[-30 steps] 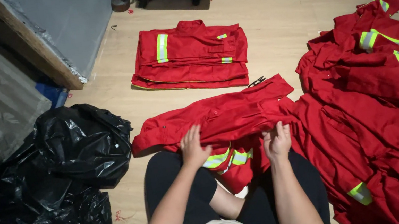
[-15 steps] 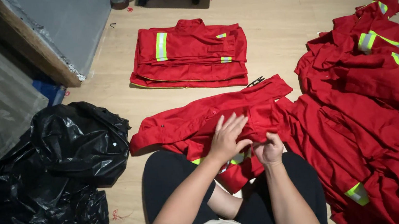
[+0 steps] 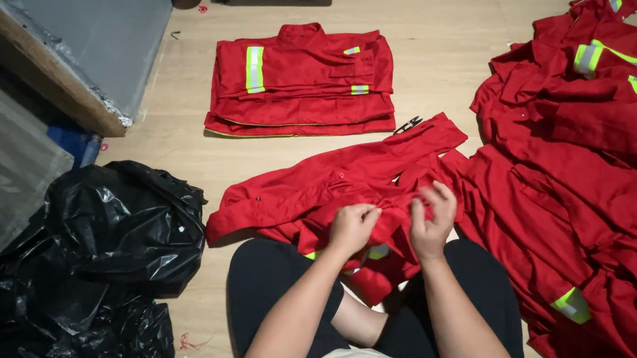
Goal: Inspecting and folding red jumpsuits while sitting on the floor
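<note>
Hands have drawn together on the red jacket [image 3: 336,189] across the lap — left hand [image 3: 353,228] now curled, right hand [image 3: 431,221] pinching cloth — just below the folded stack [image 3: 297,82], working one spot.

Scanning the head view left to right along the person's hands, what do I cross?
Black plastic bags → red garment spread over the lap → left hand pinching its fabric → right hand on the same fabric → loose heap of red garments with reflective stripes.
</note>
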